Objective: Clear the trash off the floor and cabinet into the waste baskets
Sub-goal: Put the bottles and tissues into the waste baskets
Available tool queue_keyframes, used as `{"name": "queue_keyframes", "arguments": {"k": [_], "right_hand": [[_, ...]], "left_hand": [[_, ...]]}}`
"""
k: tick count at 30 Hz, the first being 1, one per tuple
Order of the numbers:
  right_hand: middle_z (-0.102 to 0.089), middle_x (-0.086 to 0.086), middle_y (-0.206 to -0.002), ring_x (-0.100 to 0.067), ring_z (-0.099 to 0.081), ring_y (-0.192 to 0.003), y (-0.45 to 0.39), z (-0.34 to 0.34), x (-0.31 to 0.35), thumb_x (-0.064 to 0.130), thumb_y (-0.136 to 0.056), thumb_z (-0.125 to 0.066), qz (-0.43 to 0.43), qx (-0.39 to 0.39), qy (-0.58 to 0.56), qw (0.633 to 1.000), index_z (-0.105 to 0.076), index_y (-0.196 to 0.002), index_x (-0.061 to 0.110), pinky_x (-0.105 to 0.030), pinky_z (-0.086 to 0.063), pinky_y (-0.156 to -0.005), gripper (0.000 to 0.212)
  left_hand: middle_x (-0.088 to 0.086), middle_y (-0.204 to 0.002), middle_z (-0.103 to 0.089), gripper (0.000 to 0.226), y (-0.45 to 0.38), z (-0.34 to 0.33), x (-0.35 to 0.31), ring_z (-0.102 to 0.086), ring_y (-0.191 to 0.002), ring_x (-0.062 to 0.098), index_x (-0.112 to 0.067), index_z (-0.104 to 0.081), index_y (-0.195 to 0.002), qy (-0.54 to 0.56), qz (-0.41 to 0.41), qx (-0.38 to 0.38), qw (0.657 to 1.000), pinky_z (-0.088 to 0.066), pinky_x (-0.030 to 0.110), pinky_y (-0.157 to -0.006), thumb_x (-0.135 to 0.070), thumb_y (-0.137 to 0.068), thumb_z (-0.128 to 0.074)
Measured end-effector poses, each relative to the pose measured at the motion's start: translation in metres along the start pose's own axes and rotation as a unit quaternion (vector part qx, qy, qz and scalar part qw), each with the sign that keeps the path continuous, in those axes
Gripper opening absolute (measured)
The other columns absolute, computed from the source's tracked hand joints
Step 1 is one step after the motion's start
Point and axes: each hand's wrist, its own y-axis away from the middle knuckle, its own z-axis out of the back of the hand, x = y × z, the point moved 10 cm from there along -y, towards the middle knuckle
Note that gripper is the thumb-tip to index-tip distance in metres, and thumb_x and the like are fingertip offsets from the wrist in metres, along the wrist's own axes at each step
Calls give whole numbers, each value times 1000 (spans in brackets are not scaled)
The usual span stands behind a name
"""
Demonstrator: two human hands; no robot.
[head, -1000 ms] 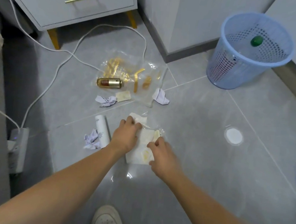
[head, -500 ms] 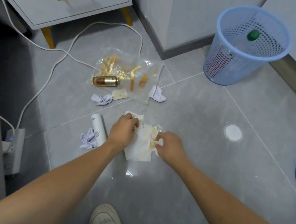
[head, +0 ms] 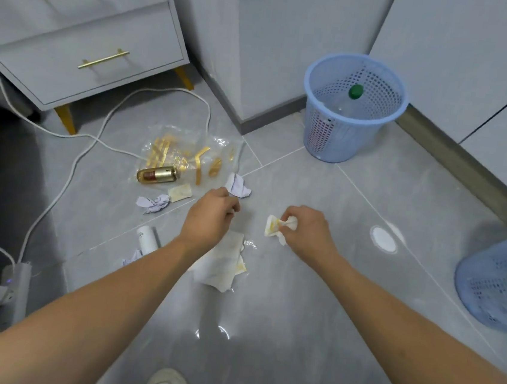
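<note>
**Pinching a stained tissue scrap above the floor**

Gripping a yellow-stained tissue scrap (head: pixel 277 228) in the closed right hand (head: pixel 306 232), off the floor. Hovering the left hand (head: pixel 212 217) loosely curled, holding nothing visible, just over a larger stained tissue (head: pixel 222 263) lying flat, long axis running toward the wrist. Lying beyond the left hand: crumpled paper (head: pixel 238 186) and a gold bottle (head: pixel 157 175) on its side, pointing sideways. Standing beyond the right hand: a blue waste basket (head: pixel 342 138) holding a green-capped bottle (head: pixel 355 91). Standing farther right: a second basket (head: pixel 499 280), contents unclear.

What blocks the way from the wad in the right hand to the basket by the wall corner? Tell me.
Nothing visible does. The right hand holds the yellow-stained wad above bare tile, and the floor between it and the blue basket is open. The basket's mouth is uncovered.
</note>
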Motion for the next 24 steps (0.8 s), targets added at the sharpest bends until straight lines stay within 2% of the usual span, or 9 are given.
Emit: {"name": "queue_keyframes", "arguments": {"k": [3,7,13,17,20,22,24], "right_hand": [[-67,-8,-92,-29,-63,-90,7,50,-1,20,-81,-75,-2,-33,-2,999,-73,-89,19,-36,-48,-77,8],[-68,-6,-91,-27,-62,-89,27,136,-18,20,-82,-74,-10,-90,10,996,-73,-89,19,-34,-44,-75,7],[-65,1,-88,-20,-57,-85,86,288,-92,25,-84,-72,-72,-192,69,976,-71,-88,23,-30,-36,-70,5],[-61,3,-86,-20,-56,-83,143,376,-170,21,-83,-71,-149,-241,98,954,-67,-84,27,-29,-36,-68,8],[-63,0,-89,-23,-60,-87,183,413,-232,19,-84,-68,-211,-259,122,935,-68,-87,25,-30,-38,-68,6],[-64,0,-93,-24,-61,-89,199,421,-262,23,-86,-69,-235,-259,140,926,-69,-90,25,-32,-40,-69,5],[-66,1,-99,-24,-63,-96,205,414,-286,28,-84,-72,-247,-224,140,933,-71,-96,26,-34,-46,-73,12]], "left_hand": [[2,-104,-62,20,-11,23,-55,-60,-97,24,-12,-74,-105,-3,-54,-16,998,-53,41,-70,-4,-94,-59],[2,-106,-63,29,-31,40,-157,-59,-102,24,-13,-75,-110,11,-141,-24,990,-53,42,-77,-1,-92,-55],[2,-108,-63,27,-53,33,-349,-59,-103,22,-13,-74,-112,58,-272,-30,960,-53,41,-79,-4,-93,-58],[3,-111,-62,28,-51,-1,-466,-57,-107,24,-14,-73,-114,79,-328,-14,941,-53,41,-78,-6,-94,-55],[4,-111,-60,28,-44,-37,-534,-55,-109,24,-14,-73,-114,82,-359,7,930,-49,37,-72,-6,-94,-55],[3,-115,-60,31,-40,-65,-567,-54,-113,24,-17,-71,-119,65,-371,30,926,-52,39,-76,-7,-94,-56],[0,-123,-58,36,-36,-95,-585,-50,-121,23,-25,-66,-129,33,-373,73,924,-52,40,-86,-19,-93,-61]]}}
